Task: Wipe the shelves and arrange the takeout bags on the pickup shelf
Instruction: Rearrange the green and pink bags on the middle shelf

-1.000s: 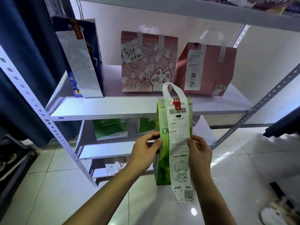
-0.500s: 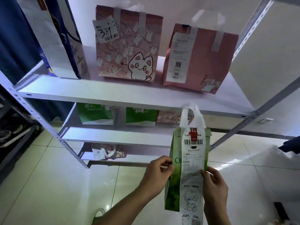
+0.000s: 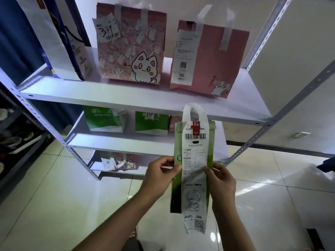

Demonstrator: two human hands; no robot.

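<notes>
I hold a narrow green takeout bag (image 3: 176, 189) upright in front of the white metal shelf (image 3: 108, 98). A long white receipt (image 3: 194, 178) hangs down its front. My left hand (image 3: 159, 176) pinches the bag's left edge and my right hand (image 3: 220, 180) pinches its right edge. On the shelf's upper board stand a pink cat-print bag (image 3: 130, 46), a plain pink bag (image 3: 208, 60) labelled 366 and a blue bag (image 3: 58, 38) at the left. Two green bags (image 3: 104, 120) (image 3: 151, 125) stand on the board below.
A small pink cat bag (image 3: 123, 163) lies on the lowest board. Grey perforated uprights (image 3: 253, 138) frame the shelf. A dark blue curtain (image 3: 18, 42) hangs at the left above a dark rack with shoes (image 3: 16, 140). The floor is glossy white tile.
The view has dropped and closed in on the shelf. The green bag in both hands now sits lower, level with the lower boards, to the right of the middle.
</notes>
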